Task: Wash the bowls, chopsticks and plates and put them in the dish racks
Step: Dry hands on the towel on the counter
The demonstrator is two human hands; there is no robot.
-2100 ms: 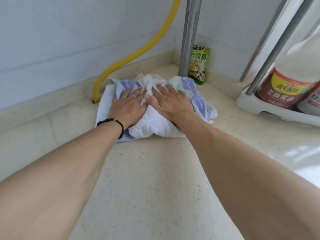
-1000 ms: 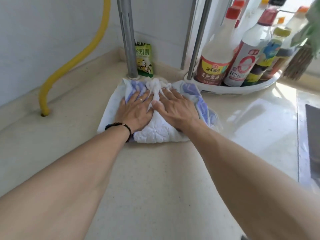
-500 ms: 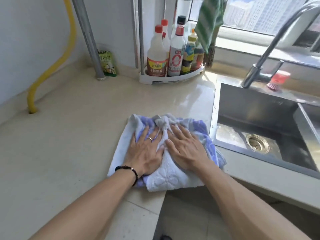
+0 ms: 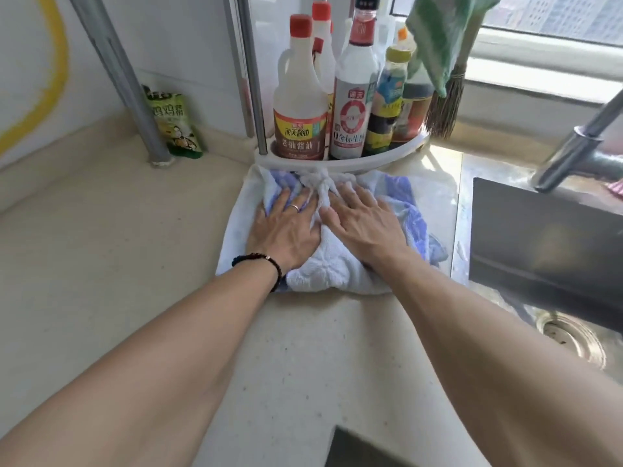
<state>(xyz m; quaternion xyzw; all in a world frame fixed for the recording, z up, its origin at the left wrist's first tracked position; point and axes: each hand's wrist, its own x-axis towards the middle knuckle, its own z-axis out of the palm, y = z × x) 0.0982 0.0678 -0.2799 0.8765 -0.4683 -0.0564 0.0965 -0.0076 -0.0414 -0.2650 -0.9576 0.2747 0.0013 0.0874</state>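
Both hands lie flat, fingers spread, pressing a cloth [image 4: 337,271] on the counter [image 4: 101,264]: left hand [image 4: 286,227], right hand [image 4: 364,227]. At 3 o'clock the sink [image 4: 539,251] (only a drain shows). At 12, touching the cloth, a tray [image 4: 387,156] holds sauce bottles [image 4: 300,106]. No dishes or racks in view.

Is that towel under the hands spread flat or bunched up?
Bunched up: the towel lies in crumpled folds on the counter, pressed by both flat hands.

A beige countertop [image 4: 101,264] carries a crumpled towel [image 4: 337,274], seasoning packet [image 4: 175,126] and bottle rack [image 4: 371,158].
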